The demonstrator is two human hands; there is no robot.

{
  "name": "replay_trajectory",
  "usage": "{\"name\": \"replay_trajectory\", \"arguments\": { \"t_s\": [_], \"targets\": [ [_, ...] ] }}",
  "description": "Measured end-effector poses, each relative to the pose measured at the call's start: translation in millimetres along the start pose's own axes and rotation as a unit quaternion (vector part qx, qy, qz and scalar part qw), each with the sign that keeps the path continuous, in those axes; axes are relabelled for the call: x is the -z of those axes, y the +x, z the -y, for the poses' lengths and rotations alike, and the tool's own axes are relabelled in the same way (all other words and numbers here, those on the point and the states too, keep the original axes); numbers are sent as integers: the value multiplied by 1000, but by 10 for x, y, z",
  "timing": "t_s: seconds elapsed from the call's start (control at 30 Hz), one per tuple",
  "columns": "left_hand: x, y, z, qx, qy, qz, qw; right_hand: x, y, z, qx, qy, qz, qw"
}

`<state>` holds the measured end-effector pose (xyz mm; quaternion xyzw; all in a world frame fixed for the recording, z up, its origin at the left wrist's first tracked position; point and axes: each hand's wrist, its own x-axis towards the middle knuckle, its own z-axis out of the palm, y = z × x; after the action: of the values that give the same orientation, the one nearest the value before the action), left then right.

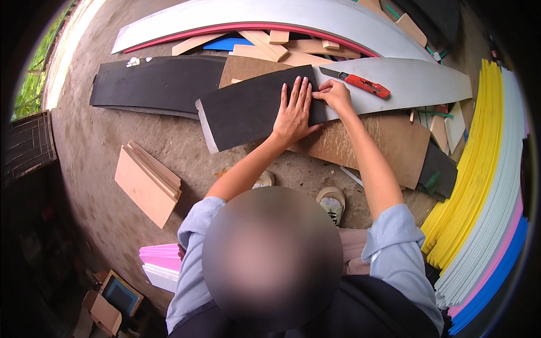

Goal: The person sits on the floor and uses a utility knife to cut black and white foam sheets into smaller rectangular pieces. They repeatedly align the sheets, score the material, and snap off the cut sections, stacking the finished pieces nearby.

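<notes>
My left hand [293, 112] lies flat with fingers stretched on a black foam sheet [242, 115], near its right edge. This sheet rests on top of a long pale grey sheet [417, 81], whose end also peeks out at the black sheet's left edge. At the seam between black and grey, my right hand [336, 97] has its thumb and fingers pinched together. Whatever may be between those fingertips is too small to make out. A red utility knife [366, 85] with its dark blade out lies on the grey sheet, just beyond my right hand.
Brown boards [389, 143] lie under the sheets. Another black sheet [158, 84] is at the left, and a large white sheet [270, 16] spans the far side over foam offcuts. Tan sheets [147, 186] sit on the floor at left; yellow sheets [468, 163] are stacked at right.
</notes>
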<state>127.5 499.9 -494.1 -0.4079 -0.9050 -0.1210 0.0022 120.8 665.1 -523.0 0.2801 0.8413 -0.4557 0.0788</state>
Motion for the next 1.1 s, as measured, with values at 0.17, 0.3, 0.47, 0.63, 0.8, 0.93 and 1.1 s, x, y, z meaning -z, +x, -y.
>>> {"name": "replay_trajectory", "arguments": {
  "t_s": [0.17,0.3,0.47,0.63,0.8,0.93,1.1],
  "targets": [
    [2,-28,13,-11,23,1,1000,-8,-24,33,17,-23,-9,1000],
    [72,-262,232,-22,-29,-51,998,-65,-102,44,29,-2,-34,999],
    [280,-1143,883,336,24,-232,912,-52,-59,47,21,-2,-24,999],
    [397,-1544,1075,467,-297,-186,812,-54,10,-31,-1,-6,-11,1000],
    [286,-1612,1245,496,-405,-214,738,-150,-82,-83,34,27,-63,997],
    [339,-1576,1440,470,-537,-137,686,-175,-141,-14,18,3,-71,997],
    [347,-1806,1977,470,-557,-207,653,-627,-308,353,15,37,-46,998]
  ]
}}
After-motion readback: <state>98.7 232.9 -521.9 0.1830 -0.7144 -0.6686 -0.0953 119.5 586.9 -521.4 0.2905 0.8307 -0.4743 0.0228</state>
